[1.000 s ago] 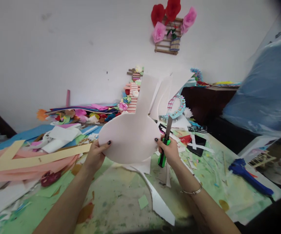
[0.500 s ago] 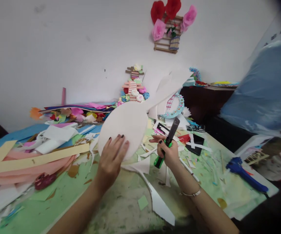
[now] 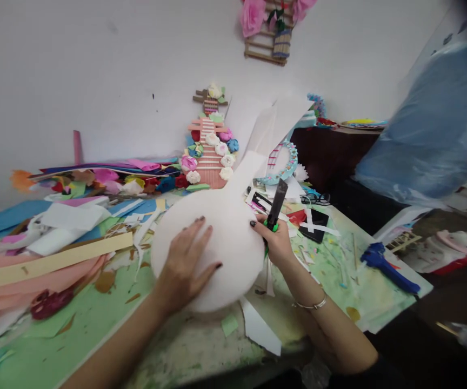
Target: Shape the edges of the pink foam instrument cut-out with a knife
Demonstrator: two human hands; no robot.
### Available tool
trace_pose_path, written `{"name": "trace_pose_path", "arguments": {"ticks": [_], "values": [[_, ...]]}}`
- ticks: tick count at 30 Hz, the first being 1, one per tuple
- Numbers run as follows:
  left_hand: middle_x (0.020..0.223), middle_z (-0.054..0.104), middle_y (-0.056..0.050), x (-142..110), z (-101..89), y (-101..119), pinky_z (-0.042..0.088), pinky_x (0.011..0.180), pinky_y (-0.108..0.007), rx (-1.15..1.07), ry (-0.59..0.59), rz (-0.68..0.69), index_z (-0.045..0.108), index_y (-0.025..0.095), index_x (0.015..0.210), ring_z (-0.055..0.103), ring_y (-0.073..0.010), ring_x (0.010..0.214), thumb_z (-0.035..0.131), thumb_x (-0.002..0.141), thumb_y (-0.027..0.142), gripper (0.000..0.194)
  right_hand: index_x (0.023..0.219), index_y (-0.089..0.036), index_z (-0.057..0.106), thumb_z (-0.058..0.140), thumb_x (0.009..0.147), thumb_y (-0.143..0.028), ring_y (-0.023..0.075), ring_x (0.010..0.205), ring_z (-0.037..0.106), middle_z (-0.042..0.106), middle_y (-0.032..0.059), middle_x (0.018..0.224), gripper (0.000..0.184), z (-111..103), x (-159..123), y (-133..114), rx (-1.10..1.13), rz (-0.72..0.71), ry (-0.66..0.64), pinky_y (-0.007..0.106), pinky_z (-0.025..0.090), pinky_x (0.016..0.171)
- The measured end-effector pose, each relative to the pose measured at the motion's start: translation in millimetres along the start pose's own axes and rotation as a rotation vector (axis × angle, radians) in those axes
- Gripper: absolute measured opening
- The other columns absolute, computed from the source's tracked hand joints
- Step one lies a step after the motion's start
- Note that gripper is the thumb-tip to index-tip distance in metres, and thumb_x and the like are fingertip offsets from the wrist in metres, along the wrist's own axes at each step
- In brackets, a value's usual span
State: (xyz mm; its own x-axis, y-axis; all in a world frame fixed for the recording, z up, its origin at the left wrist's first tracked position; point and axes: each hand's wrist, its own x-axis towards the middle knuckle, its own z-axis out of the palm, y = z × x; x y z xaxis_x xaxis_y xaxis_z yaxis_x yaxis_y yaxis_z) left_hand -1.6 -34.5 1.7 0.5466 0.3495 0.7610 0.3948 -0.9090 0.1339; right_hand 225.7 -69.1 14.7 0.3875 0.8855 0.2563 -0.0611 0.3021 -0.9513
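White cutout point(image 3: 237, 248) partly covered by spread left hand point(image 3: 182, 270); right hand point(image 3: 278, 243), grip around cutter point(image 3: 278, 201), hides most of handle point(image 3: 274, 226).

Craft workshop, with paper flowers point(image 3: 253, 17), cut scraps point(image 3: 262, 328), stained table point(image 3: 193, 348).

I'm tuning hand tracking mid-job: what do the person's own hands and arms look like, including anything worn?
The left hand and right hand are gloveless, with dark-painted nails. A thin silvery bracelet circles the right wrist. Both forearms are bare; a dark sleeve appears near the right elbow.
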Motion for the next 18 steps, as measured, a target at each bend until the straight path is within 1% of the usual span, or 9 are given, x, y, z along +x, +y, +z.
{"name": "trace_pose_path", "arguments": {"ticks": [2, 4, 6, 7, 8, 10, 13, 15, 18], "values": [[0.149, 0.04, -0.016, 16.6, -11.6, -6.3, 0.026, 0.112, -0.048, 0.025, 0.14, -0.165, 0.036, 0.023, 0.145, 0.036, -0.0322, 0.137, 0.061, 0.083, 0.032, 0.068, 0.076, -0.016, 0.069, 0.076, 0.064, -0.038, 0.0088, 0.05, 0.049, 0.06, -0.0015, 0.061, 0.027, 0.7, -3.4, -3.8, -0.027, -0.002, -0.042, 0.021, 0.036, 0.045], [0.143, 0.046, -0.016, 36.0, -19.8, -11.8, 0.027, 0.11, -0.047, 0.039, 0.177, -0.31, 0.046, 0.019, 0.138, 0.038, -0.0336, 0.135, 0.06, 0.082, 0.039, 0.061, 0.077, -0.016, 0.071, 0.077, 0.063, -0.038, 0.0113, 0.057, 0.052, 0.062, 0.0002, 0.065, 0.027, 5.0, -9.1, -6.2, -0.052, 0.001, -0.1, 0.023, 0.039, 0.05], [0.116, 0.064, -0.016, 52.9, -23.1, -15.7, 0.036, 0.098, -0.046, 0.091, 0.104, -0.43, 0.061, 0.015, 0.116, 0.054, -0.0341, 0.115, 0.05, 0.086, 0.045, 0.044, 0.08, -0.017, 0.072, 0.076, 0.065, -0.04, 0.0129, 0.06, 0.053, 0.061, 0.0007, 0.065, 0.028, 11.3, -15.7, -7.1, -0.089, -0.009, -0.162, 0.024, 0.04, 0.053], [0.095, 0.069, -0.015, 59.0, -23.1, -17.1, 0.041, 0.086, -0.042, 0.112, -0.002, -0.491, 0.066, 0.014, 0.098, 0.061, -0.0316, 0.096, 0.042, 0.089, 0.047, 0.041, 0.081, -0.018, 0.072, 0.075, 0.066, -0.042, 0.0133, 0.061, 0.052, 0.06, 0.0008, 0.065, 0.029, 14.5, -18.8, -7.3, -0.112, -0.02, -0.19, 0.025, 0.04, 0.054], [0.075, 0.067, -0.013, 63.1, -22.2, -18.1, 0.041, 0.074, -0.037, 0.128, -0.107, -0.556, 0.066, 0.015, 0.079, 0.062, -0.0282, 0.078, 0.034, 0.092, 0.047, 0.046, 0.082, -0.018, 0.071, 0.073, 0.068, -0.045, 0.0136, 0.061, 0.052, 0.06, 0.0008, 0.065, 0.031, 17.2, -21.6, -7.4, -0.136, -0.037, -0.216, 0.025, 0.04, 0.054], [0.057, 0.057, -0.009, 65.7, -19.4, -19.8, 0.032, 0.059, -0.032, 0.184, -0.162, -0.636, 0.056, 0.018, 0.058, 0.054, -0.0223, 0.058, 0.027, 0.094, 0.045, 0.054, 0.087, -0.02, 0.07, 0.069, 0.071, -0.054, 0.0134, 0.059, 0.049, 0.058, 0.0003, 0.065, 0.037, 20.4, -25.9, -8.4, -0.178, -0.094, -0.269, 0.025, 0.038, 0.054], [0.051, 0.051, -0.007, 61.6, -16.3, -24.1, 0.02, 0.054, -0.031, 0.237, -0.074, -0.687, 0.045, 0.019, 0.05, 0.044, -0.0184, 0.051, 0.028, 0.094, 0.045, 0.054, 0.089, -0.021, 0.066, 0.058, 0.072, -0.072, 0.0124, 0.054, 0.044, 0.053, -0.001, 0.062, 0.055, 18.7, -29.2, -11.2, -0.207, -0.196, -0.364, 0.025, 0.035, 0.051], [0.049, 0.047, -0.006, 58.4, -17.6, -29.2, 0.017, 0.054, -0.031, 0.229, -0.043, -0.719, 0.04, 0.02, 0.048, 0.04, -0.0173, 0.05, 0.029, 0.093, 0.045, 0.053, 0.079, -0.02, 0.06, 0.041, 0.074, -0.081, 0.0121, 0.052, 0.04, 0.049, -0.001, 0.06, 0.064, 15.0, -30.8, -12.9, -0.248, -0.248, -0.433, 0.026, 0.032, 0.051], [0.047, 0.04, -0.003, 56.1, -24.1, -39.7, 0.016, 0.055, -0.032, 0.185, -0.012, -0.79, 0.036, 0.021, 0.047, 0.033, -0.0158, 0.049, 0.031, 0.093, 0.044, 0.051, 0.068, -0.02, 0.05, 0.023, 0.083, -0.078, 0.0118, 0.05, 0.038, 0.044, -0.0011, 0.057, 0.066, 10.5, -33.8, -13.2, -0.356, -0.318, -0.487, 0.027, 0.029, 0.052]]}}
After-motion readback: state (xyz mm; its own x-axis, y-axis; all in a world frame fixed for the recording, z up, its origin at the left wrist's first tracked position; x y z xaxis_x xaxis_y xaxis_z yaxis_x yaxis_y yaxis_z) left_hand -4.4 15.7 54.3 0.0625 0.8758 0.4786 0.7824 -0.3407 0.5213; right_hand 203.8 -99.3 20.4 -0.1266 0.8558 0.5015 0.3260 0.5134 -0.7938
